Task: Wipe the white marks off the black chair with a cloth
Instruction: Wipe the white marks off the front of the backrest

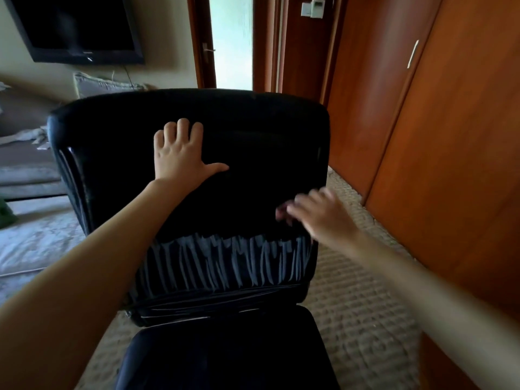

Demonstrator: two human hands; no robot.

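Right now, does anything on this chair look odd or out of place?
A band of white marks is scribbled across the lower backrest of the black chair, just above the seat. The backrest above it looks unmarked. Nothing else stands out.

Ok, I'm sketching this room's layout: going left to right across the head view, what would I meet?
First the television → left hand, flat on the chair back → right hand, blurred → wardrobe handle.

Head view looks down, seemingly close, onto the chair (253,122).
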